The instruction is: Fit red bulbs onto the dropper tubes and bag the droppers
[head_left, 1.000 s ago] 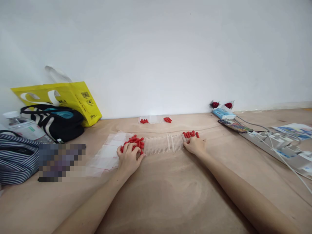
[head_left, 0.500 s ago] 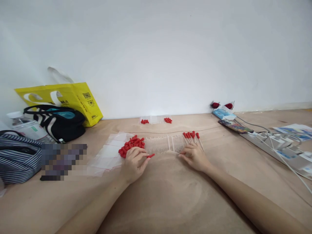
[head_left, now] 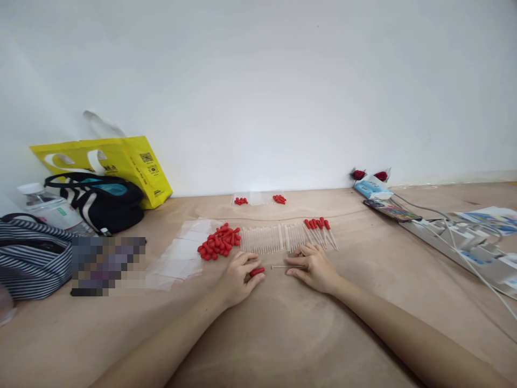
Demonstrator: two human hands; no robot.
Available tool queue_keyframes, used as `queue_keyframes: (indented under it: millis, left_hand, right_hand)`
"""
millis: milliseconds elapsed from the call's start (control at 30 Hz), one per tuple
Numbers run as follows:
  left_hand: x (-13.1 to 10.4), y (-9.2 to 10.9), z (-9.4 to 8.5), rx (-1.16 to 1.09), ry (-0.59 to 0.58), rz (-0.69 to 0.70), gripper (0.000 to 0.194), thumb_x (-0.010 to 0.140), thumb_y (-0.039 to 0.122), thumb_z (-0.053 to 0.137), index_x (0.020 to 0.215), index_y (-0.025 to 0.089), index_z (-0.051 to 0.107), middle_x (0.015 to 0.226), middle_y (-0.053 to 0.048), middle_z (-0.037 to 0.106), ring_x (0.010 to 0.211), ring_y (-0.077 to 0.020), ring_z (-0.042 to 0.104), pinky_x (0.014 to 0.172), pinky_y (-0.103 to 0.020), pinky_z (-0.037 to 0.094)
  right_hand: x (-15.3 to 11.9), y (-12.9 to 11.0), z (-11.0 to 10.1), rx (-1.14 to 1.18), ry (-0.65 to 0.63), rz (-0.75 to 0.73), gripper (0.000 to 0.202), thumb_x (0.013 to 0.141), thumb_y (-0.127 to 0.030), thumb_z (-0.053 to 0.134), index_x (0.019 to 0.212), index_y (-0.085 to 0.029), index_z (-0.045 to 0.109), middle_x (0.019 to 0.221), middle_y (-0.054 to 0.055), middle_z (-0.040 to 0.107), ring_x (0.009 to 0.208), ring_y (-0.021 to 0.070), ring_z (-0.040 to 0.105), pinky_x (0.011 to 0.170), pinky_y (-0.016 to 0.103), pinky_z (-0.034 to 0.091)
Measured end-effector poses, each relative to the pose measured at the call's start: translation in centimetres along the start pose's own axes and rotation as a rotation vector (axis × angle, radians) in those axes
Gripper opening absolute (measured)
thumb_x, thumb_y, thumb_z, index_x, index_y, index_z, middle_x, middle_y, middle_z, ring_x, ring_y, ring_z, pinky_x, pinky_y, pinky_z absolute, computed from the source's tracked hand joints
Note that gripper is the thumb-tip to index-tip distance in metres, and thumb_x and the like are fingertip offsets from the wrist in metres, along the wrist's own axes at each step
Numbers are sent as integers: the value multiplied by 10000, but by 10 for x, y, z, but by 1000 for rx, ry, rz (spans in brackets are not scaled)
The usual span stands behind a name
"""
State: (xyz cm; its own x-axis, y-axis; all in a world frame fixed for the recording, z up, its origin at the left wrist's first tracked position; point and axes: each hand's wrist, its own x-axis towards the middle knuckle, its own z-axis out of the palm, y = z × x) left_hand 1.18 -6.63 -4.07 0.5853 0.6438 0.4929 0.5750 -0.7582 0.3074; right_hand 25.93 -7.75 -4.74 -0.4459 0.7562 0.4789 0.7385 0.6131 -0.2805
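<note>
My left hand [head_left: 241,277] pinches a red rubber cap [head_left: 257,271] near the middle of the table. Facing it, my right hand [head_left: 315,268] holds a thin clear glass tube [head_left: 280,267], whose end points left toward the cap; the two are apart. Behind my hands lies a row of clear tubes [head_left: 262,240]. At the row's right end several tubes carry red caps [head_left: 317,223]. A pile of loose red caps [head_left: 218,242] sits left of the row, beside clear plastic bags [head_left: 177,256].
At the back are small bags with red caps [head_left: 241,201]. On the left stand a yellow bag [head_left: 153,178], a black bag [head_left: 117,207], a striped bag [head_left: 34,264] and a plastic jar [head_left: 60,213]. A power strip [head_left: 476,258] with cables, a phone [head_left: 391,210] and red roses [head_left: 358,174] occupy the right.
My left hand has moved right and nearer with a red cap. My right hand has come away from the row and now holds a clear tube out to the left.
</note>
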Motion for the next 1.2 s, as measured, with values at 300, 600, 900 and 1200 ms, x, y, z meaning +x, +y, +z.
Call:
queue_keyframes:
  millis: [300,600,900,1200]
  left_hand:
    - [13,9,2,-5,-10,-48,137,850,183,462,850,188,599,850,-29,636,851,-187,537,785,-349,404]
    - [11,7,4,58,-5,-60,137,835,209,510,939,230,598,872,4,678,869,-183,572,878,-403,259]
    - [11,8,5,53,27,-80,126,848,218,477,869,221,601,836,2,670,843,-172,576,909,-433,220]
    - [11,12,9,35,82,-91,127,850,239,477,819,211,597,752,13,655,765,-158,572,891,-421,237]
  right_hand:
    - [1,-14,9,-45,91,-27,131,826,-214,506,739,-189,600,850,37,614,793,172,472,690,318,278]
    - [5,-16,13,-25,147,-12,144,854,-211,454,909,-187,584,728,20,630,744,153,487,755,323,265]
    - [5,-29,9,5,136,-35,178,849,-233,461,892,-215,633,719,21,634,725,151,489,767,342,252]
    - [1,-41,13,88,131,-57,180,841,-189,434,886,-181,608,695,18,614,663,129,515,791,340,276]
